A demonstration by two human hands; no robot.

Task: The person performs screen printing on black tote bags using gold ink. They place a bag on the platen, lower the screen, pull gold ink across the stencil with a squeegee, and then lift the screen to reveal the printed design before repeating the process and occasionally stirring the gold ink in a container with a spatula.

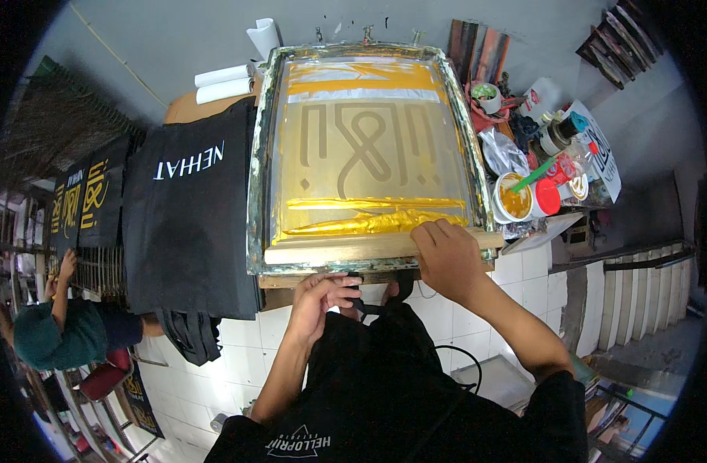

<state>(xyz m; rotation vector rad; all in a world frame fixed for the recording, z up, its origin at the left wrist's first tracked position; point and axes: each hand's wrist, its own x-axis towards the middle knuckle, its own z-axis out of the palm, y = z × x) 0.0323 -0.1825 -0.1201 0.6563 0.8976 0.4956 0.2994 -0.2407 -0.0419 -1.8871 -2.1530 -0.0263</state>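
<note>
Right hand on wooden squeegee

Right hand grasps squeegee, lying across near end of framed screen, beside yellow ink. Left hand just off same end, fingers bent; can't tell if holding anything.

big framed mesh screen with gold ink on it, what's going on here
The person's right hand grips a long pale wooden squeegee at the near end of the paint-stained framed mesh screen. A thick ridge of glossy gold ink lies just beyond it. The left hand is by a black fabric strap at the screen's near edge; whether it holds it is unclear.
</note>
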